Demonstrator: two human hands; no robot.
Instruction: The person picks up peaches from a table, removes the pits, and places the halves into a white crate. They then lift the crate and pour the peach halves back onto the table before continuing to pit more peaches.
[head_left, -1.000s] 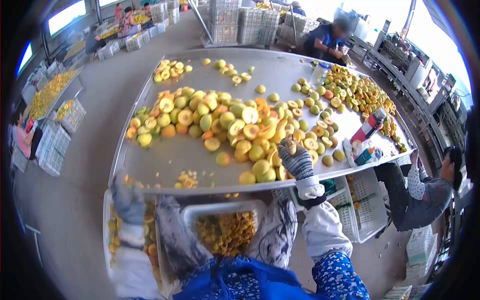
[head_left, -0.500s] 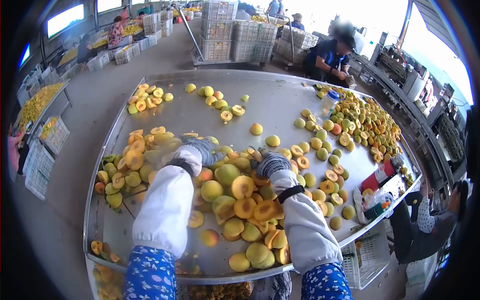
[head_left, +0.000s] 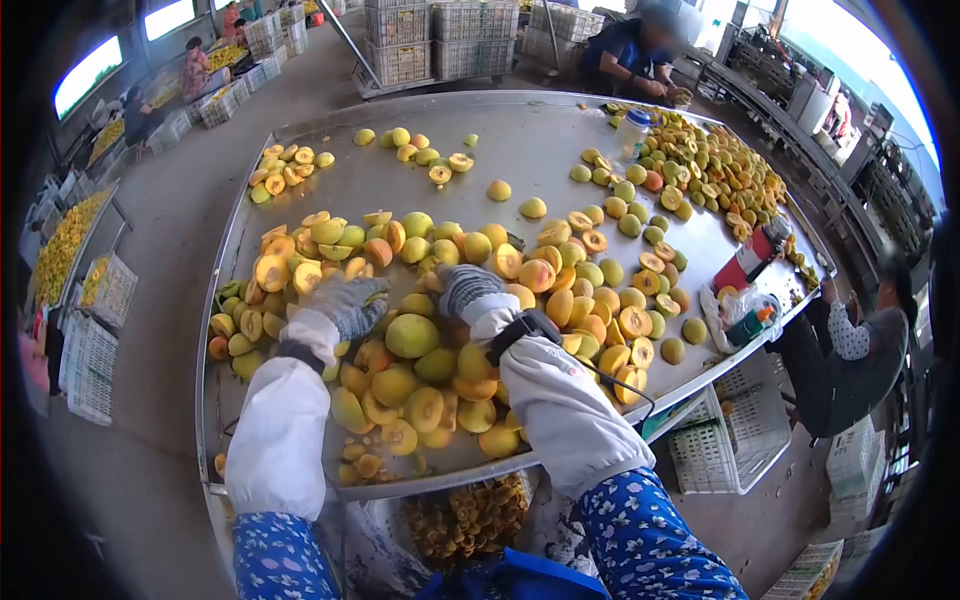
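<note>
Whole and halved yellow-orange fruits (head_left: 412,336) are heaped over the near half of a metal table (head_left: 330,195). My left hand (head_left: 350,303), in a grey glove, lies at the left part of the heap, its fingers curled by a green-yellow fruit. My right hand (head_left: 468,287), also gloved in grey, rests at the heap's middle, its fingers bent down beside fruits. Whether either hand grips a fruit cannot be made out. White sleeves with dark bands cover both forearms, and a thin black cord hangs from the right wrist.
Another fruit pile (head_left: 715,165), a clear bottle (head_left: 632,135), a red bottle (head_left: 742,262) and a green bottle (head_left: 750,325) stand on the right side. A person (head_left: 640,55) works at the far edge, another (head_left: 860,325) sits at right. Crates (head_left: 735,440) stand below.
The view has tilted down and shifted. Both hands have come nearer the table's front edge, and fruits in the middle have been shifted, with more of them now lying to the right of my right hand.
</note>
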